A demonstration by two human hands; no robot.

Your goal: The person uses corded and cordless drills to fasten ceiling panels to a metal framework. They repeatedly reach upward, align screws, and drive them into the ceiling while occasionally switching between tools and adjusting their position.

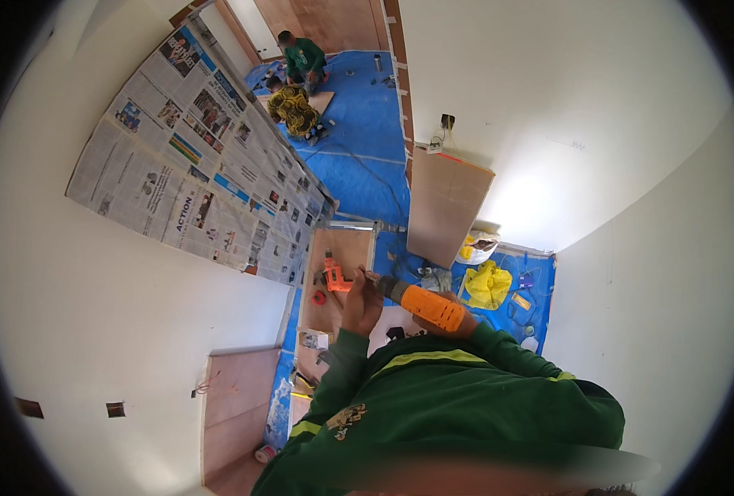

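Observation:
An orange and black power drill (pixel 433 307) is held level in front of my chest, its chuck pointing left. My right hand (pixel 466 325) is wrapped round its grip, mostly hidden behind the orange body. At the chuck end, the fingers of my left hand (pixel 362 307) are closed on a thin drill bit (pixel 372 277). Below my hands, a second orange drill (pixel 332 274) lies on a wooden panel (pixel 352 241). Beside that drill sits a small red tool (pixel 319 298), possibly a tape measure.
A newspaper-covered door (pixel 176 178) stands at the left. Wooden boards lean on the walls, one at the right (pixel 445 207) and one at the lower left (pixel 236 397). Yellow cloth (pixel 487 286) lies on blue floor sheeting (pixel 358 99). Two people (pixel 299 87) crouch in the far room.

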